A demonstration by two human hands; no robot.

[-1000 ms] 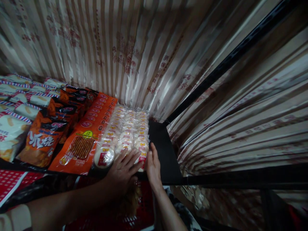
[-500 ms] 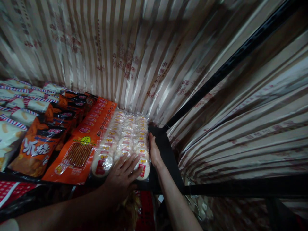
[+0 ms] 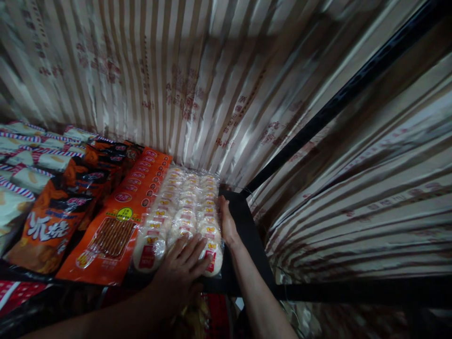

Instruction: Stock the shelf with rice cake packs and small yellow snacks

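Fingers (image 3: 192,247) were spread flat on the rice cracker packs (image 3: 180,212); right hand (image 3: 228,221) looked flat alongside, I think. I'd push evenly.

**Shelf corner draped in striped cloth, dim light**

A glossy striped curtain (image 3: 197,84), cream and brown with faint reddish printed motifs, hangs in folds across the back from nine o'clock to three o'clock. A black metal frame bar (image 3: 339,94) runs diagonally from centre toward one o'clock. A second black bar (image 3: 363,291) lies level at four o'clock. The black shelf surface (image 3: 247,230) meets both at the corner. Lighting is low; cloth highlights shine overhead.
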